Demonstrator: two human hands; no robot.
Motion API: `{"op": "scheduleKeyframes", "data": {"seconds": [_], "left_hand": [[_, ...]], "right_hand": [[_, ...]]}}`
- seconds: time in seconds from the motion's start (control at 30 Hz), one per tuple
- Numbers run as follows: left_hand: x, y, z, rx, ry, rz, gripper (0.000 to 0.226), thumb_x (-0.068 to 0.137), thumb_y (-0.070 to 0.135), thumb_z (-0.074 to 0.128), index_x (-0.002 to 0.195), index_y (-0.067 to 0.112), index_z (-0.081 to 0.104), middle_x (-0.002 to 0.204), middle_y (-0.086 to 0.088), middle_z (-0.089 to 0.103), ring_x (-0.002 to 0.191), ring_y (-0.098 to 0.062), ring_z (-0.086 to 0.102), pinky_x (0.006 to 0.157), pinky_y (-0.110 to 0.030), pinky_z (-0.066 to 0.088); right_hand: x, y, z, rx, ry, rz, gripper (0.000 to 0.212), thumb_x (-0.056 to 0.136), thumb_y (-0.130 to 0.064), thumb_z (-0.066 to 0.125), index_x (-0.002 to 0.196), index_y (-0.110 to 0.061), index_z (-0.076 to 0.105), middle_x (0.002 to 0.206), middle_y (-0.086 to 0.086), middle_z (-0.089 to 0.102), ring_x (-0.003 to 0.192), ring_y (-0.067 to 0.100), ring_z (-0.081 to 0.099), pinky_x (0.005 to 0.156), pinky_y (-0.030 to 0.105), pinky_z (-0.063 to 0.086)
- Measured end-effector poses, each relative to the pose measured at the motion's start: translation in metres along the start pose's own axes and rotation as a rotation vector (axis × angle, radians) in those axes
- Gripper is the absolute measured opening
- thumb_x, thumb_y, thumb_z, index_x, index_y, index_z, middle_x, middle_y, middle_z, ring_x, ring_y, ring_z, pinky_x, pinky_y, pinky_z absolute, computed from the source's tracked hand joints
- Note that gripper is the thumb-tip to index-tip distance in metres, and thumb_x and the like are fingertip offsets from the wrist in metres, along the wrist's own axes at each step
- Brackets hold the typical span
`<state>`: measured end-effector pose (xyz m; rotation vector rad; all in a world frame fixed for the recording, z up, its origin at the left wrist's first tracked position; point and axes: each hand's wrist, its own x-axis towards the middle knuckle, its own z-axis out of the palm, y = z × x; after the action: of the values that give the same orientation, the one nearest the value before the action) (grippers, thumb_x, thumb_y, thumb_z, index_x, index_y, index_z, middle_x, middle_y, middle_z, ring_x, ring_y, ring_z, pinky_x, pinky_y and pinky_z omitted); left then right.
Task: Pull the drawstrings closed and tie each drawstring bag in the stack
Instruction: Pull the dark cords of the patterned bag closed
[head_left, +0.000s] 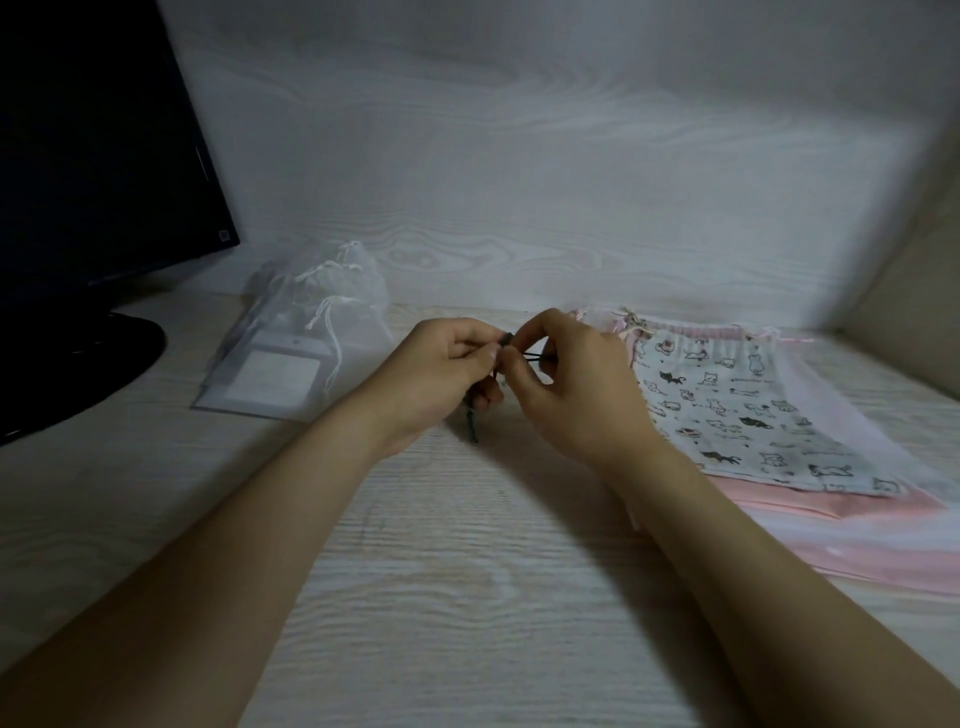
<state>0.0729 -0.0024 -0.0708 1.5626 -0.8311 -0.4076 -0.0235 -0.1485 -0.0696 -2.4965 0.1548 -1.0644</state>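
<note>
My left hand (441, 371) and my right hand (566, 379) meet at the middle of the desk, both pinching a thin dark drawstring (527, 356). A dark cord end (472, 428) hangs below my left hand. The bag it belongs to is hidden behind my hands. To the right lies a stack of flat bags: a white cat-print bag (737, 415) on top, over sheer white and pink bags (857, 540). At the back left, several sheer white bags (322, 312) lie with their white cords drawn and tied.
A dark monitor (93, 156) on its round black base (78, 364) stands at the far left. The pale wood-grain desk (441, 597) runs up to a white wood-grain wall behind. A beige surface rises at the right edge.
</note>
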Motion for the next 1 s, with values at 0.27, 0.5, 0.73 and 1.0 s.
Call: {"op": "scheduleKeyframes", "data": {"seconds": [0.27, 0.5, 0.73, 1.0], "left_hand": [[0.001, 0.006, 0.001, -0.063, 0.028, -0.080, 0.023, 0.108, 0.004, 0.050, 0.113, 0.002, 0.072, 0.093, -0.011, 0.074, 0.068, -0.019, 0.063, 0.064, -0.033, 0.051], [-0.001, 0.010, 0.001, -0.054, 0.039, -0.067, 0.024, 0.108, 0.003, 0.044, 0.109, 0.003, 0.068, 0.097, -0.011, 0.070, 0.055, -0.012, 0.044, 0.058, -0.027, 0.038], [-0.002, 0.012, 0.003, -0.029, -0.010, -0.076, 0.020, 0.110, 0.006, 0.042, 0.106, 0.006, 0.062, 0.078, -0.007, 0.059, 0.056, -0.014, 0.040, 0.061, -0.034, 0.032], [-0.007, 0.013, 0.004, 0.030, -0.075, -0.041, 0.019, 0.114, 0.008, 0.041, 0.115, 0.003, 0.059, 0.084, -0.008, 0.073, 0.060, -0.017, 0.060, 0.058, -0.028, 0.050]], "right_hand": [[0.001, 0.006, -0.011, 0.008, 0.002, 0.038, 0.024, 0.096, -0.048, 0.062, 0.105, -0.028, 0.071, 0.057, -0.009, 0.052, 0.056, 0.010, 0.056, 0.054, 0.034, 0.047], [0.003, 0.007, -0.010, 0.117, -0.079, 0.130, 0.022, 0.091, -0.028, 0.062, 0.108, -0.030, 0.076, 0.044, -0.006, 0.053, 0.041, 0.008, 0.049, 0.051, 0.021, 0.036], [0.003, 0.004, -0.012, 0.350, -0.128, 0.125, 0.004, 0.095, -0.025, 0.075, 0.096, -0.025, 0.079, 0.041, -0.014, 0.034, 0.041, 0.009, 0.027, 0.046, 0.019, 0.024], [0.005, 0.009, -0.010, 0.304, -0.088, 0.145, 0.017, 0.093, -0.024, 0.078, 0.079, -0.015, 0.075, 0.040, -0.016, 0.042, 0.040, 0.008, 0.034, 0.045, 0.018, 0.027]]}}
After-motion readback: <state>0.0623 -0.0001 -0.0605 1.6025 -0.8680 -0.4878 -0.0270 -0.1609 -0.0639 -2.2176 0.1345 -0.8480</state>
